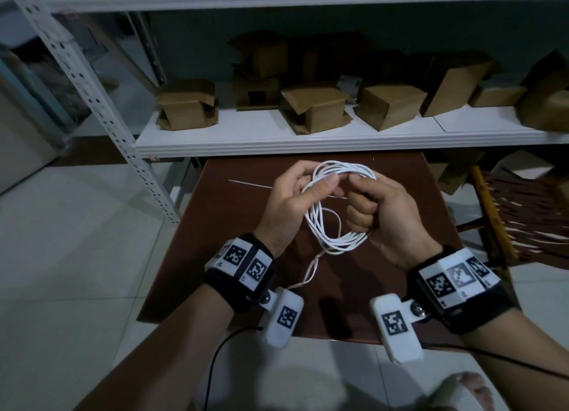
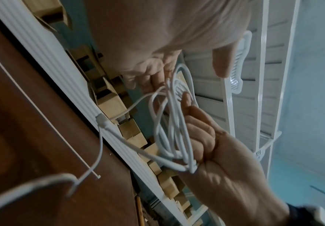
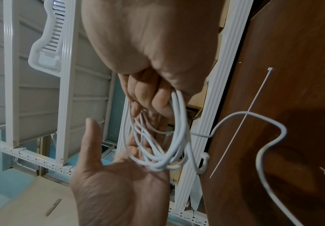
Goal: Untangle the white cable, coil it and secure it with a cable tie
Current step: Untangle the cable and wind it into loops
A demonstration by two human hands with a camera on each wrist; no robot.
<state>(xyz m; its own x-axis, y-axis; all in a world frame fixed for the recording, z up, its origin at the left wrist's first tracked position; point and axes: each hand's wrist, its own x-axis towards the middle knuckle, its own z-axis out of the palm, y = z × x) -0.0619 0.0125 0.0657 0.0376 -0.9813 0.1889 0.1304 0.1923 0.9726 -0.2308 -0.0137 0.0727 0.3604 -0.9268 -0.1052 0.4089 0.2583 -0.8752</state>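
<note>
Holding white cable [image 1: 331,207] coiled above brown table [image 1: 415,195], both hands gripping.
Several thin glossy loops; left hand [image 1: 292,204] pinches the top, right hand [image 1: 378,213] is fisted round the side; one loose tail hangs down. Cable tie [image 3: 241,122] lies on the table.

Cardboard boxes [image 1: 314,109] crowd a white shelf [image 1: 277,146] behind the brown tabletop [image 1: 191,256]; pale floor tiles [image 1: 77,256] lie around it.

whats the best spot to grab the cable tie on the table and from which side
Pinch the cable tie by its thin strap from above, preferably near the square head, which gives the grip some purchase. It lies flat and straight on the brown table, beyond the coil both hands hold, so a side approach finds nothing to catch.
</note>
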